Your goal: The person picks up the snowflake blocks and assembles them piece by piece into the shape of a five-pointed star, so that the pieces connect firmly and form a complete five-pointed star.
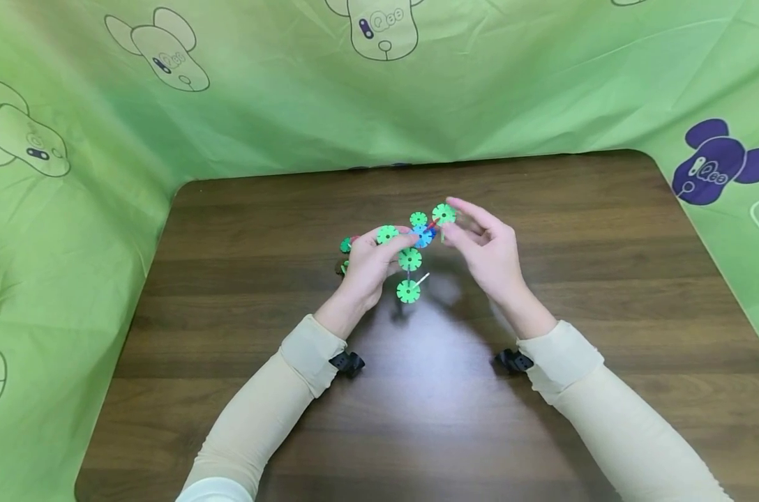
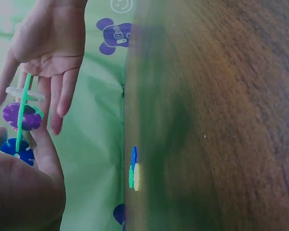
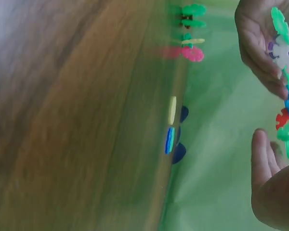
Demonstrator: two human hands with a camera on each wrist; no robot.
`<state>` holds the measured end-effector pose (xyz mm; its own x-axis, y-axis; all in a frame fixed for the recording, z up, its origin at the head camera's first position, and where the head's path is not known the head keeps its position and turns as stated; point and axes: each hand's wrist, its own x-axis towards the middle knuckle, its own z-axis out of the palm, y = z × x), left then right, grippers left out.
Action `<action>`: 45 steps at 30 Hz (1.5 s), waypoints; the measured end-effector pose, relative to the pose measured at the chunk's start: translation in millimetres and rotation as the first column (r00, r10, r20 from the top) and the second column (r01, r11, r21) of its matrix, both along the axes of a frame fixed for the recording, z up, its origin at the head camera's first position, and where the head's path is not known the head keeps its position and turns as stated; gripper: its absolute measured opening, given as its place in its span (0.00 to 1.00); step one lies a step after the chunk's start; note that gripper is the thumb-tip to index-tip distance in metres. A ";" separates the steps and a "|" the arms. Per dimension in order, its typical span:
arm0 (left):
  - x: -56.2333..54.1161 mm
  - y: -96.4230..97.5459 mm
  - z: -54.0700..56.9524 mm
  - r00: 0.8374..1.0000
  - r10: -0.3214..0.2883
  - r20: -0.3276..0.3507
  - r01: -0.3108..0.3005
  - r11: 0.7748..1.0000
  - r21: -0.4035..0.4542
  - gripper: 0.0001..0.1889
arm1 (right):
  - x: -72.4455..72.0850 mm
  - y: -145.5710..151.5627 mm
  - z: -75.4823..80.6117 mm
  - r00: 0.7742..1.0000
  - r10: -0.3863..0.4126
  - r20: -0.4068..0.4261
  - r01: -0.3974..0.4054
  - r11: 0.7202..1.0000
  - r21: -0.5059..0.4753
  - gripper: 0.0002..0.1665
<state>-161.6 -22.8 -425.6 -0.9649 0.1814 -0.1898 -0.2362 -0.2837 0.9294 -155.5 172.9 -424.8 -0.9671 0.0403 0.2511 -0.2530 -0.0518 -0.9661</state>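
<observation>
Holding one disc-and-rod toy (image 1: 411, 254) above the middle of the brown table (image 1: 229, 348), both hands meet over it. Left hand (image 1: 370, 268) curls around its left part, thumb on top. Right hand (image 1: 489, 247) pinches one green disc (image 1: 444, 213) at its upper right end. Counted in the head view: at least six green discs, one blue disc (image 1: 424, 236), one red rod (image 1: 431, 224). Green cloth (image 1: 291, 104) surrounds the table.
</observation>
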 end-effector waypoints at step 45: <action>-0.7 -20.4 -3.1 0.996 -0.074 0.040 0.073 0.997 0.012 0.17 | -55.6 17.0 -22.1 0.941 0.002 0.338 -0.254 0.664 0.703 0.14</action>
